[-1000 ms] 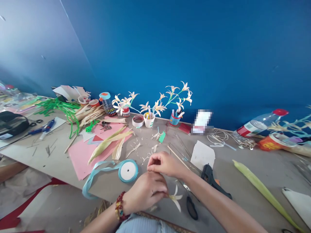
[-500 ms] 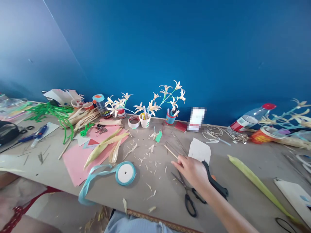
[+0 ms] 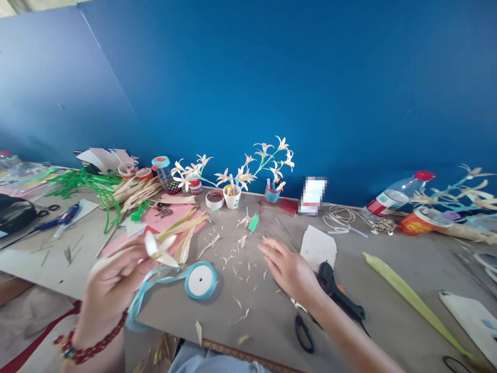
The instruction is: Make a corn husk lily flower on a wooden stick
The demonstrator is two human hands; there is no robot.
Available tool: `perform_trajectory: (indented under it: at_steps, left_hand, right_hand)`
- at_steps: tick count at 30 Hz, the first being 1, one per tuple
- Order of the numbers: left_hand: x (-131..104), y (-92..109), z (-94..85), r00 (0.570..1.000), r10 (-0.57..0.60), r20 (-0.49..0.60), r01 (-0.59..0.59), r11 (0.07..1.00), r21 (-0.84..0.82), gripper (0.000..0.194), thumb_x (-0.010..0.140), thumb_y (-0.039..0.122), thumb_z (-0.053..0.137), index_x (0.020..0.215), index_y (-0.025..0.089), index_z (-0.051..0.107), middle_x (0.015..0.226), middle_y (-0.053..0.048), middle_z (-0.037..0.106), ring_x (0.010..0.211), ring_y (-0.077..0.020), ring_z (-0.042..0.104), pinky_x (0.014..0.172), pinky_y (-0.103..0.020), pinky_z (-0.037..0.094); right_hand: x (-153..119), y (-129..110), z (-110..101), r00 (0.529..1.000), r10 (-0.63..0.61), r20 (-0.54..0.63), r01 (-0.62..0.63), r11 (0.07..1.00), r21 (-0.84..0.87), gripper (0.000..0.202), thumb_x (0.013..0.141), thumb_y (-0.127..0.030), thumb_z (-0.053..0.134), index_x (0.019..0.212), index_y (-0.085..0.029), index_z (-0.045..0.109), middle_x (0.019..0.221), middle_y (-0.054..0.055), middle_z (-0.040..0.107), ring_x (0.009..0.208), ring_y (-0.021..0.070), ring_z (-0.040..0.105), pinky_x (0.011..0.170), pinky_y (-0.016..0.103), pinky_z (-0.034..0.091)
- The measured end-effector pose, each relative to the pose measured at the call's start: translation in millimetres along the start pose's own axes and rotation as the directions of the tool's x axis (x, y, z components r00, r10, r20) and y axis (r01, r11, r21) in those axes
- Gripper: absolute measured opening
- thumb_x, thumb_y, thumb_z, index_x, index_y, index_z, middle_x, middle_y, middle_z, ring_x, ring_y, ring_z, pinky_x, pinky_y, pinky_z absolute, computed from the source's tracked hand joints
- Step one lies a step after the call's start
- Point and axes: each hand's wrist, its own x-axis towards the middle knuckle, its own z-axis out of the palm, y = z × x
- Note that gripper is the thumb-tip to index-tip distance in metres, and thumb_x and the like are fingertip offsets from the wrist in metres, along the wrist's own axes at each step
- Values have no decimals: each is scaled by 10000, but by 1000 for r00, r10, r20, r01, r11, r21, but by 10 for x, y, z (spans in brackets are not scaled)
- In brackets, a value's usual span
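Observation:
In my left hand (image 3: 116, 280), a small cream-white flower (image 3: 158, 250) is pinched between thumb and fingers, its petals spread, above the pink paper and ribbon. My right hand (image 3: 289, 267) hovers over the table with fingers stretched forward, and nothing shows in it. Beneath its wrist lie black-handled scissors (image 3: 304, 334), their blades mostly covered. A black glue gun (image 3: 339, 292) rests just right of that hand, beside a torn piece of white paper (image 3: 319, 246). Between my hands sits a spool of light blue ribbon (image 3: 201, 280), its loose end trailing left.
Petal scraps (image 3: 236, 269) litter the middle. Finished flower sprays stand in a white cup (image 3: 232, 198) and a blue-red cup (image 3: 272, 194) by the wall. A long pale green husk (image 3: 411, 295) and a plastic bottle (image 3: 404, 192) are on the right. Pink paper (image 3: 171, 223) lies left.
My left hand has come into view from the lower left, holding the flower. My right hand's fingers have straightened, and the thin stick it held is no longer visible.

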Motion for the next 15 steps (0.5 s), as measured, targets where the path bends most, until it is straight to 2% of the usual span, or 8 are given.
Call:
perform_trajectory:
  at_steps: [2, 4, 7, 8, 10, 12, 13, 15]
  left_hand:
    - [47, 152, 291, 995, -34, 91, 44, 993, -105, 74, 802, 250, 714, 845, 212, 760, 988, -55, 720, 877, -222, 672, 705, -296, 550]
    - [-16, 262, 594, 955, -48, 293, 123, 962, -244, 86, 790, 264, 736, 751, 193, 766, 877, -75, 725, 843, -222, 668, 688, -285, 529]
    - [-157, 392, 1028, 788, -46, 614, 436, 747, -503, 156, 776, 322, 760, 734, 172, 766, 804, -80, 724, 723, -187, 650, 662, -282, 511]
    - [-195, 428, 1147, 728, -63, 683, 555, 639, -533, 179, 767, 342, 768, 724, 168, 760, 795, -78, 724, 725, -187, 647, 672, -288, 508]
    - [-239, 476, 1315, 646, -65, 761, 695, 461, -551, 185, 745, 349, 790, 722, 169, 754, 734, -62, 717, 686, -173, 636, 673, -291, 501]
    - [-239, 478, 1372, 646, -67, 760, 730, 343, -591, 190, 741, 358, 793, 709, 177, 745, 734, -57, 707, 687, -173, 633, 681, -307, 502]
    - [-224, 457, 1360, 680, -84, 728, 710, 324, -625, 188, 739, 359, 794, 703, 182, 742, 746, -56, 699, 709, -180, 634, 692, -319, 505]
    - [-178, 378, 1276, 789, -161, 593, 603, 390, -696, 175, 730, 352, 801, 698, 191, 740, 776, -54, 677, 777, -198, 633, 736, -343, 510]
  right_hand:
    - [23, -28, -13, 1000, 24, 3, -24, 996, 81, 258, 948, -177, 471, 1006, -203, 722, 996, 109, 761, 881, 251, 708, 916, 473, 517]
    - [44, -88, -63, 999, -9, 37, 2, 985, 171, 222, 891, -256, 610, 1088, -225, 708, 1135, 117, 728, 1082, 308, 655, 1049, 562, 402]
    - [63, -243, -158, 974, -143, 174, 45, 881, 471, 794, 759, -244, 758, 1469, -266, 402, 1547, 132, 380, 1403, 335, 371, 1077, 500, 402]
    - [65, -301, -174, 954, -200, 222, 34, 810, 586, 903, 747, -206, 757, 1519, -273, 293, 1569, 132, 335, 1410, 315, 364, 1043, 438, 450]
    - [59, -392, -162, 926, -251, 281, -46, 665, 746, 847, 778, -162, 705, 1509, -268, 291, 1463, 130, 488, 1263, 266, 552, 903, 331, 544]
    - [46, -421, -109, 927, -178, 329, -172, 578, 798, 549, 849, -191, 628, 1373, -226, 466, 1177, 97, 681, 920, 201, 711, 693, 262, 583]
    - [35, -406, -81, 929, -102, 356, -236, 578, 781, 362, 893, -216, 575, 1255, -204, 550, 1001, 66, 720, 741, 167, 713, 598, 242, 570]
    - [-1, -323, -51, 927, 39, 372, -292, 697, 655, 142, 937, -232, 512, 987, -191, 638, 764, 18, 702, 577, 142, 665, 566, 262, 561]
